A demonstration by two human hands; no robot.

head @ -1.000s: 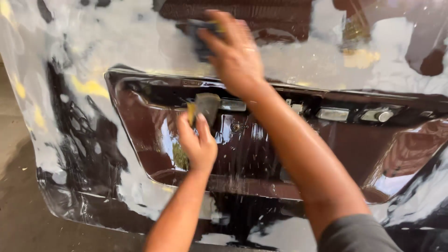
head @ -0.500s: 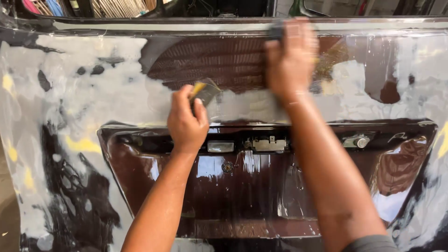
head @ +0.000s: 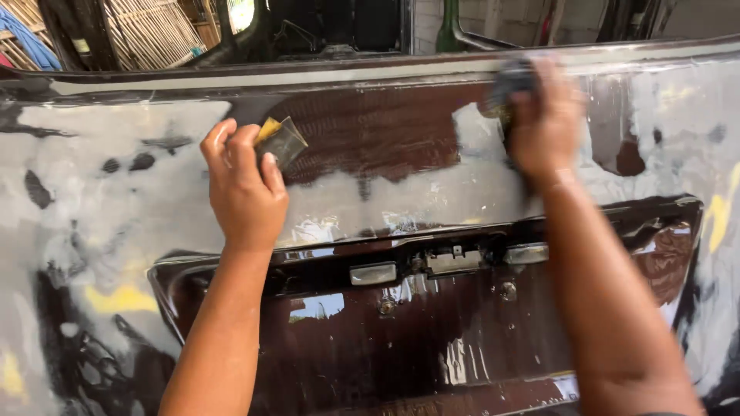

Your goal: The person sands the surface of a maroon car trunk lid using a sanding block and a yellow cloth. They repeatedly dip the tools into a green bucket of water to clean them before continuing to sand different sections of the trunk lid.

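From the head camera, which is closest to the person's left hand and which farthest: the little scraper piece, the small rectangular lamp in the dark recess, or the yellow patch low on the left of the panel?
Measured from the left hand:
1. Scraper piece, pinched in its fingers, just above and to the right.
2. Rectangular lamp, lower right, in the dark recess.
3. Yellow patch, lower left on the grey sanded area, slightly farther off.
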